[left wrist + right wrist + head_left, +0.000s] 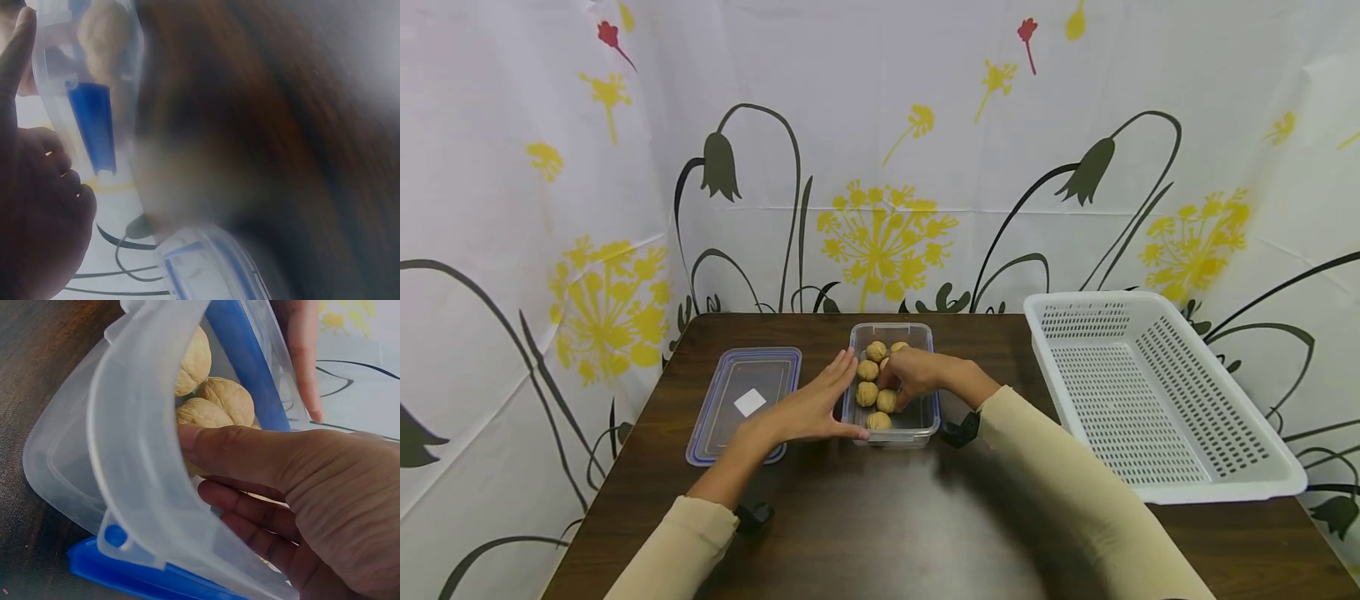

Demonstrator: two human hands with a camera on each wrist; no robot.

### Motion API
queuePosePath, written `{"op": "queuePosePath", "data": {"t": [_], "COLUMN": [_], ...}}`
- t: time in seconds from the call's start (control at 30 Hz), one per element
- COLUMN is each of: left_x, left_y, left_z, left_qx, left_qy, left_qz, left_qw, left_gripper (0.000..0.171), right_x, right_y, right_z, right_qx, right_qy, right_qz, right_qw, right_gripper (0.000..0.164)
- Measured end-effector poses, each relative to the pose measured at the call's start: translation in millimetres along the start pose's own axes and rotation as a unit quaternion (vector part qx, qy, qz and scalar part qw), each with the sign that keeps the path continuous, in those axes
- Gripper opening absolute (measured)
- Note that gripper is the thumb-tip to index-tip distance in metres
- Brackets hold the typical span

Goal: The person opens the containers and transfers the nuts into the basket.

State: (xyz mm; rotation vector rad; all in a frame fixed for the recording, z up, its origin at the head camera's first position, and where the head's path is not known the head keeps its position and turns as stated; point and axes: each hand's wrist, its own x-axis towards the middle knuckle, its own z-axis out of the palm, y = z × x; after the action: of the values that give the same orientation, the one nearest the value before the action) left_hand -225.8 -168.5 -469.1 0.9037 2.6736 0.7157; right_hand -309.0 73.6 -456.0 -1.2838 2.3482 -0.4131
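Observation:
A clear plastic container [898, 439] holds several walnuts [867, 393], mostly along its left side and middle. My left hand [808, 410] rests against the container's left wall, its fingers straight toward the back and its thumb at the near left corner. Reaching inside from the right, my right hand [917, 372] has its thumb and fingers around a walnut [203, 414]. The thumb lies against that walnut in the right wrist view, while the fingertips behind are partly hidden. Blue latches [250, 369] hang on the container's sides.
Left of the container lies a clear lid [722, 429] with a blue seal and a white label [749, 402]. A large white perforated basket [1123, 400] stands on the right of the dark wooden table [865, 525]. A flower-printed curtain [880, 108] hangs behind.

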Motion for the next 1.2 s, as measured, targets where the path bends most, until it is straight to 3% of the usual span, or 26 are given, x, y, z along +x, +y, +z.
{"op": "queuePosePath", "data": {"t": [0.6, 0.97, 1.2], "left_x": [1.3, -0.5, -2.2], "left_y": [2.3, 4.1, 5.7], "left_z": [-4.4, -3.9, -6.5], "left_qx": [-0.024, 0.045, 0.06], "left_qy": [-0.032, -0.022, -0.025], "left_qz": [-0.011, -0.008, -0.011], "left_qw": [0.9992, 0.9987, 0.9978], "left_gripper": [0.126, 0.122, 0.122], "right_x": [-0.1, -3.2, -8.5], "right_y": [5.2, 4.6, 4.0], "right_z": [4.1, -0.8, -7.9], "right_qx": [-0.015, 0.011, 0.008], "right_qy": [0.028, 0.026, 0.035], "right_qz": [0.002, -0.017, -0.02], "right_qw": [1.0, 0.999, 0.999], "right_gripper": [0.029, 0.03, 0.032]}}
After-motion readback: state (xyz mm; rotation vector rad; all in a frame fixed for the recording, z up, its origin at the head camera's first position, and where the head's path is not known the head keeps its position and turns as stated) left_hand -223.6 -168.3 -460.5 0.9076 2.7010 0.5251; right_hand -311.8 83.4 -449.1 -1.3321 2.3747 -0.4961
